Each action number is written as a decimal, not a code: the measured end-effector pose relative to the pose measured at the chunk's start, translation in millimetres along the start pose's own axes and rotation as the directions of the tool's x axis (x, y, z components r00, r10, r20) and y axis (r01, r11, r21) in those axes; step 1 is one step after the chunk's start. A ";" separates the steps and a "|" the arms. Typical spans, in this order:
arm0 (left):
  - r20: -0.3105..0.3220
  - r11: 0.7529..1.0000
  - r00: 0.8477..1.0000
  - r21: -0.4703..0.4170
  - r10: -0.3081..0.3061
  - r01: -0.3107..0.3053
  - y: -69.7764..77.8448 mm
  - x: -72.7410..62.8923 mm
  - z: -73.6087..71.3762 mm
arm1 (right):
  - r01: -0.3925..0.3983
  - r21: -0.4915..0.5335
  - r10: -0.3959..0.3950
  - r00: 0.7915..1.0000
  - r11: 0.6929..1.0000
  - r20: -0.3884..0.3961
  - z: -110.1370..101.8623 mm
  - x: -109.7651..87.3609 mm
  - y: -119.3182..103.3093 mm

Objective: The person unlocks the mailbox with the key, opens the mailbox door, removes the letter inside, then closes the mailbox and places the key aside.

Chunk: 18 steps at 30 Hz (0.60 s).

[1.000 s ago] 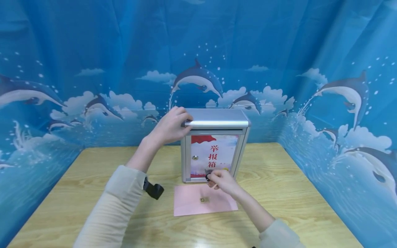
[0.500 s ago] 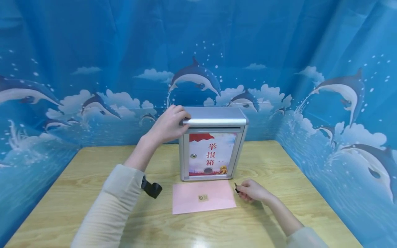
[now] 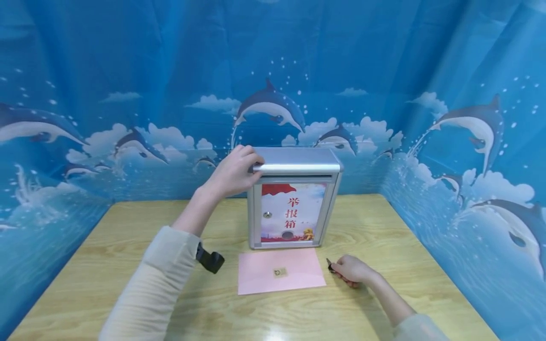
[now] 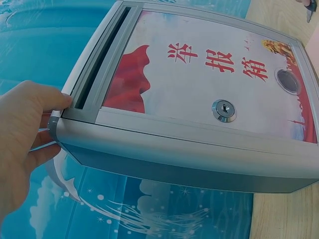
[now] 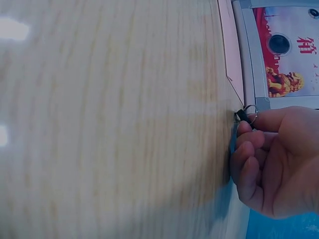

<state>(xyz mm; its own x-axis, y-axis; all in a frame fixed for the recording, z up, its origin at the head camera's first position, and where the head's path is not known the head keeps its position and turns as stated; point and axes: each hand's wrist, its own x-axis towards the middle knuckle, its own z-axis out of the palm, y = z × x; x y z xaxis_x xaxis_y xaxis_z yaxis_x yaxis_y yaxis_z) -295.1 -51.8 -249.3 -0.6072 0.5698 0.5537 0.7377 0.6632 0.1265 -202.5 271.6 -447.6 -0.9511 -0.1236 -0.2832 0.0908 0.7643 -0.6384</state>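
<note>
My left hand (image 3: 235,173) grips the upper left corner of a silver metal letter box (image 3: 298,166). In the left wrist view its thumb lies by the box's slot (image 4: 102,57), with the other fingers round the corner. The box stands upright, its printed door shut, and the door lock (image 4: 224,110) has no key in it. Beyond the box's lower right corner, my right hand (image 3: 354,271) pinches a small key (image 3: 330,266) with a black head and a ring, close above the table. A pink envelope (image 3: 258,273) lies flat before the box.
The wood-grain table (image 3: 204,312) carries the box and the envelope. A blue curtain (image 3: 179,94) printed with dolphins hangs behind and along both sides. On the left wrist sits a black strap mount (image 3: 211,261).
My right hand has moved from the door's lower part, over the envelope, to the right and down with the key. The left hand stays on the box corner.
</note>
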 end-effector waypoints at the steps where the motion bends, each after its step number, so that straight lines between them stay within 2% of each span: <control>1: 0.003 1.000 1.000 0.000 -0.002 0.002 0.2 0.2 0.2 | -0.006 -0.021 0.006 1.000 1.000 0.001 0.1 0.1 0.5; 8: 0.001 1.000 1.000 0.014 0.001 -0.001 1.8 -0.2 0.9 | -0.027 -0.167 0.024 0.999 0.986 -0.024 0.8 1.8 0.2; 14: -0.033 0.999 0.999 0.015 0.032 -0.032 -1.0 -3.4 3.5 | -0.028 -0.226 0.009 0.996 0.974 -0.084 1.6 0.2 -0.3; 18: -0.031 1.000 0.999 -0.011 -0.023 0.023 -5.6 -10.2 2.5 | -0.030 -0.265 -0.003 0.992 0.964 -0.125 -2.5 -1.3 0.4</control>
<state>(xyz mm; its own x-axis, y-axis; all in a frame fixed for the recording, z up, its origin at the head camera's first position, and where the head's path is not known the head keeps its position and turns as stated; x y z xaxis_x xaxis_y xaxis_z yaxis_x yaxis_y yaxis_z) -293.7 -60.1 -257.7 -0.6145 0.5391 0.5760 0.7271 0.6703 0.1484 -201.9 273.7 -445.7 -0.9808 -0.0461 -0.1896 0.0379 0.9080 -0.4172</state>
